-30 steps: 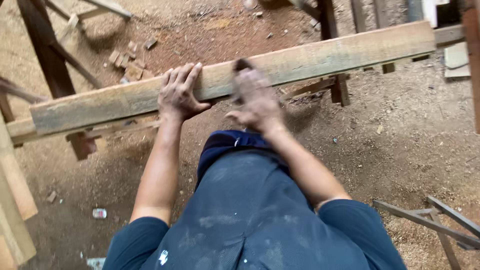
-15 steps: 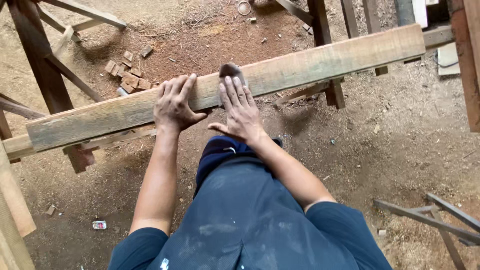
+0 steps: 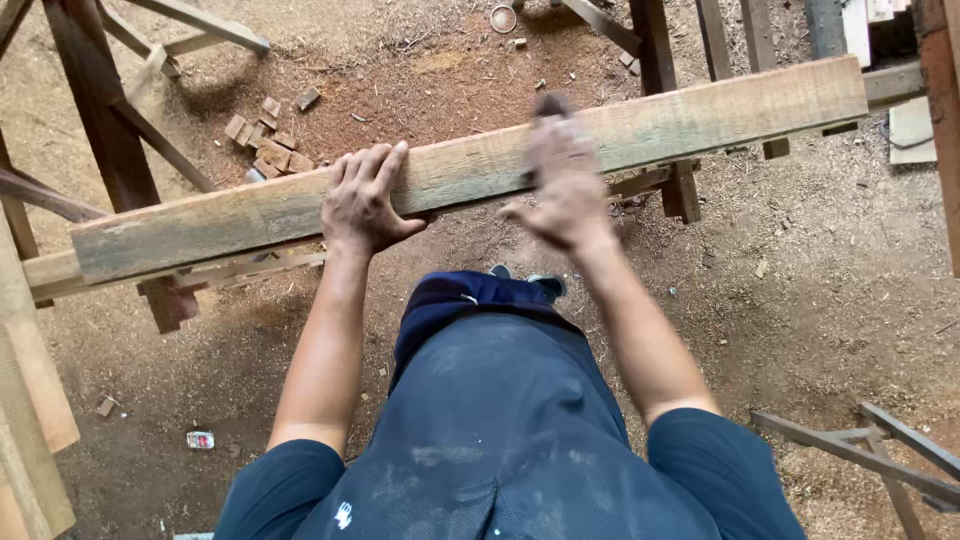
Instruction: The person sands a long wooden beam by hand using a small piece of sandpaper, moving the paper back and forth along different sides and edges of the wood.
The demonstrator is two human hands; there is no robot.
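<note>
Head view: we look straight down past our dark blue shirt (image 3: 500, 440) at the ground and the work below.
Ground: we see a dirt floor (image 3: 820, 290) covered in sawdust, redder near the top middle.
Plank: we see a long, rough wooden plank (image 3: 240, 215) crossing the view from lower left to upper right, its right end higher in the picture; it rests on a wooden frame whose dark legs (image 3: 665, 110) show behind it.
Left post: we see a dark wooden post (image 3: 100, 130) with slanted braces at the upper left.
Side boards: we see pale boards (image 3: 30, 400) along the left edge and thin dark bars (image 3: 860, 450) at the lower right.
Left hand: our left hand (image 3: 362, 205) lies on the plank, fingers (image 3: 375, 165) spread over its top face and thumb hooked on the near edge, gripping it.
Right hand: our right hand (image 3: 562, 185) is blurred, over the plank just right of the left hand; we cannot tell whether its fingers grasp anything.
Offcuts: we see small wooden blocks (image 3: 262, 140) heaped on the floor beyond the plank.
Ring: we see a small ring (image 3: 503, 17) at the top edge.
Scrap: we see a small wrapper (image 3: 200, 439) on the floor at the lower left.
</note>
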